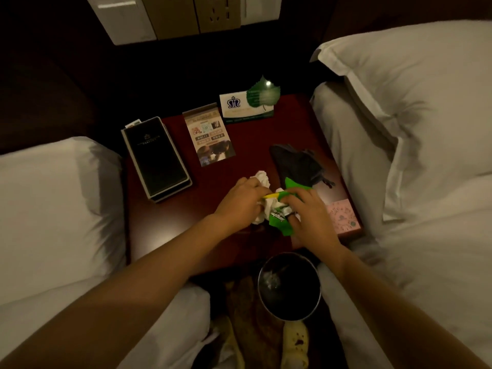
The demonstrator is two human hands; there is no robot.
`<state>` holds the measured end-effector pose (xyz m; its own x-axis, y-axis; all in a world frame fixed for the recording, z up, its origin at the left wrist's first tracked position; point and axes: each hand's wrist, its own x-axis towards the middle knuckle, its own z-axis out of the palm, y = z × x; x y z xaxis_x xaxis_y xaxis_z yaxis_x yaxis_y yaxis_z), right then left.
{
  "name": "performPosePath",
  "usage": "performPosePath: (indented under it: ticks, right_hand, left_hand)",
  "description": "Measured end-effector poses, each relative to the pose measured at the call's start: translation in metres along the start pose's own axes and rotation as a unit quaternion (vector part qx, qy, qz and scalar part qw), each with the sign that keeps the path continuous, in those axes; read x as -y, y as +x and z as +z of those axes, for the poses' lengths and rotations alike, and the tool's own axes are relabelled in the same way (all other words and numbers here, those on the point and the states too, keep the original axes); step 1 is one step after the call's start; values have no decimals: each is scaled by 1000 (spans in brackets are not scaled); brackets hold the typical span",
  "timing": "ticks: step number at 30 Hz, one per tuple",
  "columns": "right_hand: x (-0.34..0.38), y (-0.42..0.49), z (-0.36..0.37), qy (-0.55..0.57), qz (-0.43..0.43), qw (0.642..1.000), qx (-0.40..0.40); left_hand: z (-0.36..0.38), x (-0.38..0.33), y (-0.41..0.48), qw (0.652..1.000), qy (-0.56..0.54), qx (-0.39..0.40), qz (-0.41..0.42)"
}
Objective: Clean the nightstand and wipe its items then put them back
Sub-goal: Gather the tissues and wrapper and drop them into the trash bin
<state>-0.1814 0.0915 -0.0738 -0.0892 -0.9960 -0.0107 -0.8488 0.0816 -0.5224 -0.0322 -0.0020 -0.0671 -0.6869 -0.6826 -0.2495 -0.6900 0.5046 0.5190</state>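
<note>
we are squeezing the green wrapper [279, 218] and tissues [262, 179] with left hand [241, 201] and right hand [310, 217] together, and bits could be falling beside the bin [288, 286].

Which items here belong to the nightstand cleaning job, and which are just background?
Job:
- dark red wooden nightstand
- crumpled white tissue and green wrapper, gathered by left hand and right hand
- black leather folder
- printed leaflet
- leaf-shaped green card
- dark grey cloth
- pink card
- round black bin

Background:
- white pillows
- wall sockets

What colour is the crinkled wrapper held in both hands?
Bright green crinkled wrapper, with a yellow strip at its top; head view.
</note>
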Motion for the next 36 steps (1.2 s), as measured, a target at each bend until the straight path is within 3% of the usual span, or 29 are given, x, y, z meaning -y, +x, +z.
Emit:
performPosePath:
  ticks: [9,15,26,31,36]
  right_hand:
    - [-47,-123,-17,8,-10,998,61]
    - [-91,-172,13,6,12,992,128]
    - [-177,-189,159,-39,60,964,255]
    - [-206,-176,214,-86,77,942,315]
    - [-217,-167,249,-102,50,926,359]
  left_hand:
    - [90,-88,-69,998,-25,34,-38]
    - [174,-104,-84,988,-35,91,-122]
    - [319,-47,-66,952,-118,145,-242]
    - [358,-10,-45,905,-251,105,-326]
    - [382,16,-37,886,-282,88,-357]
